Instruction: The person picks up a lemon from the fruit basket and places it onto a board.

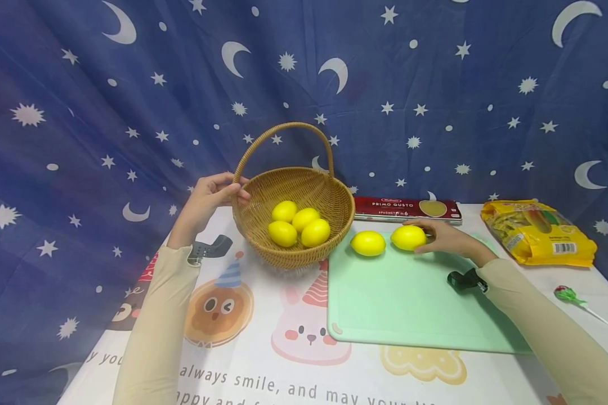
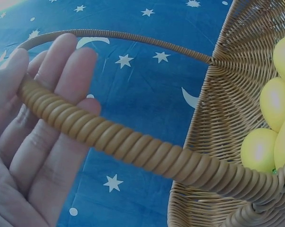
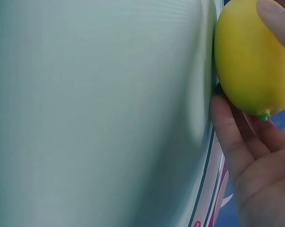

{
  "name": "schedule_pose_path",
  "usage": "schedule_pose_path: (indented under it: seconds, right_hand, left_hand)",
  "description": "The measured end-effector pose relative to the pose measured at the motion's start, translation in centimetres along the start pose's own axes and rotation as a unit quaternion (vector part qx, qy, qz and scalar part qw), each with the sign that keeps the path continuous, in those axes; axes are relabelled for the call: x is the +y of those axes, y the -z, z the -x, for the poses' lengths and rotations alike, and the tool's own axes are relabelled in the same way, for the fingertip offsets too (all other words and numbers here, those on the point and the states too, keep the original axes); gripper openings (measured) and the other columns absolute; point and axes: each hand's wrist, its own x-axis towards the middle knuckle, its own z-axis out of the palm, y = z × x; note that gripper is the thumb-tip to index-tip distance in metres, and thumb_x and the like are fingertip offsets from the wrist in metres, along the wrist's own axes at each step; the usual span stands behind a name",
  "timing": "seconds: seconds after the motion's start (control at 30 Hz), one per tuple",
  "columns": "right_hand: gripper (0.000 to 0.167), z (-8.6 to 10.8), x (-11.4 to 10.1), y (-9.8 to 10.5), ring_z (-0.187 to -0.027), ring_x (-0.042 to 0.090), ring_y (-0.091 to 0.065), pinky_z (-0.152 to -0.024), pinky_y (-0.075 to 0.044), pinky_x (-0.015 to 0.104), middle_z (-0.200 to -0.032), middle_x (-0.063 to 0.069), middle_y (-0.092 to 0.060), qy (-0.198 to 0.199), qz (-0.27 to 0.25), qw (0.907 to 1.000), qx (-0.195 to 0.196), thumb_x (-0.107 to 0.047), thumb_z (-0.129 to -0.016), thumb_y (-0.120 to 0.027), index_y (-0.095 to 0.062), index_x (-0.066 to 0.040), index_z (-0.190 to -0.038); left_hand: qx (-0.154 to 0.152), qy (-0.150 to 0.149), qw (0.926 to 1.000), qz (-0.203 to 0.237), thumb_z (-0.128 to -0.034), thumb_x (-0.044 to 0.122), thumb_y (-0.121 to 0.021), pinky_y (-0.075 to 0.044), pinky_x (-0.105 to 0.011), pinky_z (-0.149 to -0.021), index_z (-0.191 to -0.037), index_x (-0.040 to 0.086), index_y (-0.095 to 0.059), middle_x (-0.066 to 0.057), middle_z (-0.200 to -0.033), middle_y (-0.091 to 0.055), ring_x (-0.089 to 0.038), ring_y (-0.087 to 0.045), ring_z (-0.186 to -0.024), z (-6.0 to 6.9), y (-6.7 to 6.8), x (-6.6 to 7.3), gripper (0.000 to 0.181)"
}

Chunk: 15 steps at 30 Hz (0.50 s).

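A wicker basket (image 1: pixel 263 242) holding several yellow lemons (image 1: pixel 316 233) stands left of the green board, tilted toward the camera. My left hand (image 1: pixel 210 199) grips its handle near the left rim; the left wrist view shows the thumb and fingers around the wrapped handle (image 2: pixel 109 137). Over the board's back edge, my right hand (image 1: pixel 443 239) has thumb and fingers around a lemon (image 1: pixel 408 238), seen closely as a lemon (image 3: pixel 253 59) between the thumb and fingers of that hand (image 3: pixel 261 175). Another lemon (image 1: pixel 368 243) lies on the board just left of it.
The green cutting board (image 1: pixel 405 304) lies on a printed white cloth (image 1: pixel 263 349). Behind it is a red spaghetti pack (image 1: pixel 405 209). A yellow bag (image 1: pixel 537 233) and a lollipop (image 1: pixel 567 293) lie on the right. A blue starry curtain (image 1: pixel 304 56) hangs at the back.
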Motion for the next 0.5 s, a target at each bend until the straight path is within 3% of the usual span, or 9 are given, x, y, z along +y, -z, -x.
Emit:
schedule_pose_path:
  seconds: [0.1,0.23,0.37,0.5]
  right_hand:
    - [0.071,-0.06,-0.08,-0.01,-0.122,0.039,-0.044,-0.1,-0.042,0.055,-0.14,0.023,-0.043,0.008,0.011,0.9999,0.008,-0.018,-0.08,-0.075,-0.039,-0.003,-0.14]
    - [0.069,-0.16,-0.11,-0.02,-0.118,0.038,-0.047,-0.098,-0.045,0.05,-0.139,0.023,-0.045,0.007,0.018,0.9998,0.011,-0.019,-0.08,-0.075,-0.041,-0.003,-0.139]
    - [0.069,-0.16,0.1,-0.01,-0.119,0.038,-0.048,-0.098,-0.047,0.047,-0.14,0.021,-0.045,0.0,0.017,0.9998,-0.005,-0.023,-0.079,-0.075,-0.043,-0.005,-0.138]
    - [0.068,0.01,0.3,0.04,-0.122,0.038,-0.047,-0.1,-0.044,0.051,-0.14,0.02,-0.045,0.004,0.013,0.9997,-0.022,-0.024,-0.078,-0.076,-0.045,-0.008,-0.137]
  left_hand:
    - [0.001,-0.001,1.0,-0.001,-0.0956,0.018,-0.055,-0.054,-0.021,-0.081,-0.108,0.007,-0.063,0.009,-0.08,-0.072,-0.007,-0.07,-0.078,-0.01,0.02,-0.04,0.018]
    - [0.002,-0.005,1.0,-0.002,-0.0956,0.018,-0.055,-0.054,-0.021,-0.081,-0.108,0.007,-0.063,0.009,-0.08,-0.073,-0.008,-0.07,-0.078,-0.01,0.02,-0.09,0.019]
    - [0.003,-0.006,1.0,-0.001,-0.0963,0.011,-0.052,-0.054,-0.02,-0.081,-0.107,0.007,-0.063,0.009,-0.08,-0.072,-0.007,-0.07,-0.078,0.02,0.01,-0.09,0.016]
    - [0.003,-0.004,1.0,-0.002,-0.0959,0.016,-0.054,-0.054,-0.021,-0.082,-0.108,0.007,-0.063,0.008,-0.081,-0.073,-0.007,-0.07,-0.079,0.07,0.0,-0.1,0.018]
